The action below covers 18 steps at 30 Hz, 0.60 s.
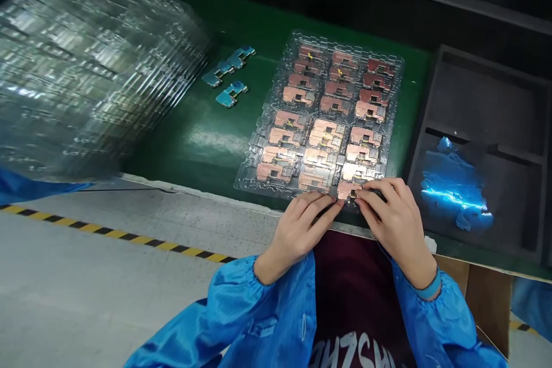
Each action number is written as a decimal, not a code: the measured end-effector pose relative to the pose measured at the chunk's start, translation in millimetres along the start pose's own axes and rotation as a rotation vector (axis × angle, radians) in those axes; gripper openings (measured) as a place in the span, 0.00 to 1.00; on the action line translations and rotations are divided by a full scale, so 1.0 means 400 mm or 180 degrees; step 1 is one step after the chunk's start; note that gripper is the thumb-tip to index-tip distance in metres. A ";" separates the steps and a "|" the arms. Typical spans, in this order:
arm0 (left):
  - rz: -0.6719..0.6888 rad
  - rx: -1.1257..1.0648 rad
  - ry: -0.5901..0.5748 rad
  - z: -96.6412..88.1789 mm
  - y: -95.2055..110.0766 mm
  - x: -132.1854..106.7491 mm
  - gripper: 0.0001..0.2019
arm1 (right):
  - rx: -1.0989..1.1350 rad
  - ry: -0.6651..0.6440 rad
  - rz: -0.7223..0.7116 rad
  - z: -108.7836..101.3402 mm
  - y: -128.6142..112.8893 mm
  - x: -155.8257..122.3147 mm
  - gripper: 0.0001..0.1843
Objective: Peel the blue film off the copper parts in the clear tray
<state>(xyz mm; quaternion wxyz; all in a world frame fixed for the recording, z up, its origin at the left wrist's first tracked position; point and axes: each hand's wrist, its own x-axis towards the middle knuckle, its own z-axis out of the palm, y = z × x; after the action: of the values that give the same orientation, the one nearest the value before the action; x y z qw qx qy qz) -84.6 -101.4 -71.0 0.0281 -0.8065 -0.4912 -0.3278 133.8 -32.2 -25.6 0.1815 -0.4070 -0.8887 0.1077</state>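
Observation:
A small copper-coloured circuit board point(345, 190) lies at the near right corner of a clear plastic tray point(246, 179). My left hand point(302, 221) touches its left edge with fingers drawn together at the tips. From the other side, my right hand point(394, 215) pinches the board's right end between thumb and forefinger. Several similar boards fill the tray in three columns, some with small yellow marks. Whether the held board is fully seated in its pocket is hidden by my fingers.
Left of the tray, several loose blue-green boards point(232, 94) lie on the green mat point(185, 121). A tall stack of clear trays point(95, 63) stands farther left. At right is a dark compartmented tray point(487, 92) with a shiny blue piece point(457, 184) in it.

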 end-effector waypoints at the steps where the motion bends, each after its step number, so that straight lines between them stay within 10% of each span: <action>1: 0.0023 -0.0045 0.0019 0.002 -0.002 0.000 0.15 | -0.0047 -0.0021 0.0013 -0.001 -0.003 0.005 0.05; 18: 0.0103 0.0000 -0.0338 -0.027 -0.002 0.030 0.13 | 0.0100 -0.0159 0.0403 0.004 -0.023 0.014 0.02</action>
<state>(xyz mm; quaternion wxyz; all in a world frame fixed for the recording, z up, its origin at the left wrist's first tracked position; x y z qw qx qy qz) -87.2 -95.6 -56.1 0.0073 -0.8306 -0.4790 -0.2840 123.5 -33.8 -22.6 0.1585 -0.4567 -0.8636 0.1430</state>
